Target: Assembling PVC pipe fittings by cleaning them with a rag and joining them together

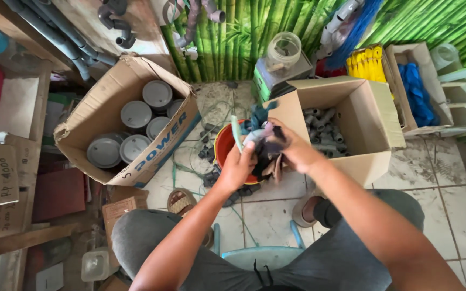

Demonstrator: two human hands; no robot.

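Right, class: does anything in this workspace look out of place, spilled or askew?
Yes. The cardboard box of grey round caps lies tipped on its side, flaps splayed. Dark fittings and loose green cord are strewn over the tiled floor beside the orange bucket, under both hands gripping a dark bundle.

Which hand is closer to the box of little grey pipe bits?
The right hand. It sits beside the open cardboard box of grey pipe fittings, while the left hand is over the orange bucket.

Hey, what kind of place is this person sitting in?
Probably a small hardware or plumbing supply shop's storeroom. A tilted cardboard box of round grey plastic caps, an open cardboard box of short grey pipe fittings and grey plastic pipes leaning on the wall all suggest it.
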